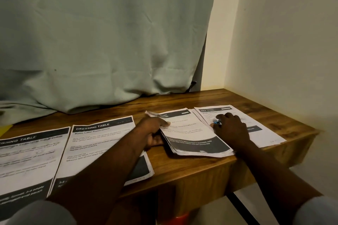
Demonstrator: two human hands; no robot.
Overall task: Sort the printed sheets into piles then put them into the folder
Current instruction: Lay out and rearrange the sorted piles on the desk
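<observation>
White printed-sheet stack (193, 139), mid-right on the brown wooden desk (182, 166): gripping its left edge with the left hand (151, 129), thumb on top; resting the curled right hand (231, 126), pinching a small blue object (217, 122), on the rightmost paper pile (263, 133).

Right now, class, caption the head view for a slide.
Left hand grips one paper stack; right hand pinches a small blue thing on the next stack.

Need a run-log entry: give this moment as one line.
stage: sorting | left hand: grips KITCHEN pile at left edge | right hand: rests on right pile | table: two DRESSING TABLE sheets at left
</observation>
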